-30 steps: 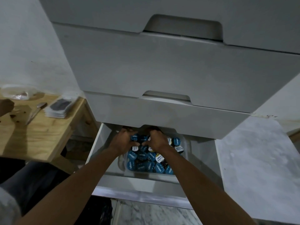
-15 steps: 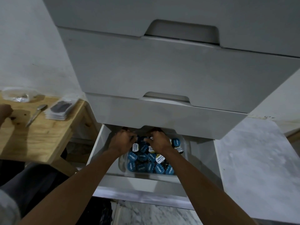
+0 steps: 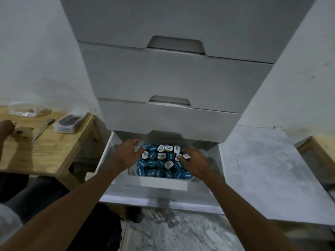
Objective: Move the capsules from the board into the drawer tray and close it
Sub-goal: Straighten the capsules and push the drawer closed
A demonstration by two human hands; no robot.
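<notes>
Where tray point(image 3: 135, 171) sits, capsules point(image 3: 152, 163) blue-lidded (some white), tightly packed

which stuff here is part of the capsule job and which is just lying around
Job: blue and white capsules, clear plastic tray, open white bottom drawer, left hand, right hand.
Lying about: silver metal blade, stack of clear packets, clear plastic bag, wooden table.
</notes>
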